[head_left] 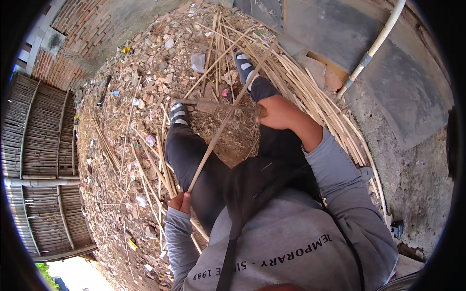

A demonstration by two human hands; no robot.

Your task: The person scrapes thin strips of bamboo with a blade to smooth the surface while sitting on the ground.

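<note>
My left hand (180,201) is closed on the near end of a long bamboo strip (209,150) beside my left thigh. The strip slants up and away to the right, between my knees. In my right hand (277,112), the fist is wrapped around the handle of a machete-like knife (208,104). Its long dark blade points left and crosses the strip between my shins, seemingly touching it. Most of the handle is hidden in the fist.
A large bundle of bamboo strips (310,104) lies along my right side, more strips (150,165) by my left leg. Rubble and litter (145,77) cover the ground. A bamboo screen (41,131) stands left, a brick wall (82,24) far left, a pale pole (376,46) right.
</note>
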